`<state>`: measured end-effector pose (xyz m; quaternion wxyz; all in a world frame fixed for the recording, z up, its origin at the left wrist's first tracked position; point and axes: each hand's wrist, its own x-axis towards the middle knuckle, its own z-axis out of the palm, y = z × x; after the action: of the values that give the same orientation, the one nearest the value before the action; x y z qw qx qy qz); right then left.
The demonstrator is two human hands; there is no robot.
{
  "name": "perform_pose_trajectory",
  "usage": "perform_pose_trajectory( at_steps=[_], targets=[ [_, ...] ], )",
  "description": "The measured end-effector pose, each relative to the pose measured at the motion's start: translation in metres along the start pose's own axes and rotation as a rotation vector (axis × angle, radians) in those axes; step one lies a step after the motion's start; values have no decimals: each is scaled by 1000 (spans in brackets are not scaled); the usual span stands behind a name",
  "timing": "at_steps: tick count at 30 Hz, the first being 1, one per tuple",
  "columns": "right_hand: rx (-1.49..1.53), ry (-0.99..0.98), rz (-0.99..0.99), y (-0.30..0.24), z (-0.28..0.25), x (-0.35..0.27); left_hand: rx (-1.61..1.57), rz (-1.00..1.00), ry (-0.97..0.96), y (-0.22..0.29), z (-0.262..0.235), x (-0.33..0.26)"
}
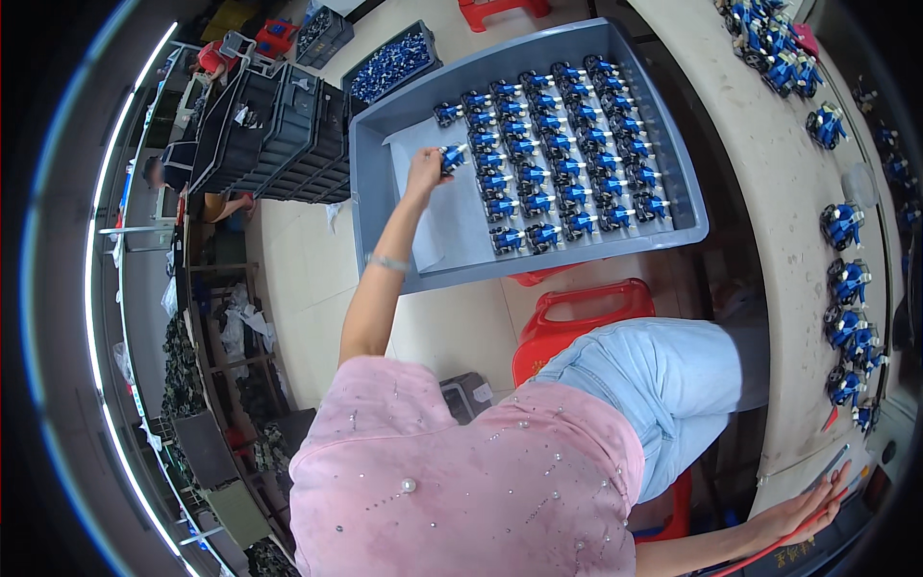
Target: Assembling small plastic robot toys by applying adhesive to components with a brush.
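My left hand [426,173] reaches over a large grey plastic tray [369,207], its fingers closed on a small blue, white and black toy motorcycle [452,158]. Beside it, in the tray, similar toy motorcycles [541,202] stand in several rows on a pale sheet [452,226]. The left part of that sheet is uncovered. Off at the lower right, my right hand [806,512] lies at the edge of the worktable with its fingers stretched out. A thin red cord [779,543] runs by its palm and fingers; I see no grip on it.
On the worktable [716,72] at right stand more toy motorcycles [846,279], some heaped at its far end. A red stool [586,308] is beneath the tray's near side. Stacked dark crates [298,125] and a bin of blue parts [394,62] stand left. A person [178,165] is farther left.
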<state>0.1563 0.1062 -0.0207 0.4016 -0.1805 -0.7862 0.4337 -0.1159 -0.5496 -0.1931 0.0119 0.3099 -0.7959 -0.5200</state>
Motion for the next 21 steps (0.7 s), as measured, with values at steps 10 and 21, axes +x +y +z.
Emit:
perform_pose_trajectory(
  at_steps=[10,21],
  targets=[
    [-300,30,47,-17,-4,-2,669,126,276,-45,-7,137],
    [-251,-28,-25,-21,3,-5,606,47,138,-25,22,125]
  ],
)
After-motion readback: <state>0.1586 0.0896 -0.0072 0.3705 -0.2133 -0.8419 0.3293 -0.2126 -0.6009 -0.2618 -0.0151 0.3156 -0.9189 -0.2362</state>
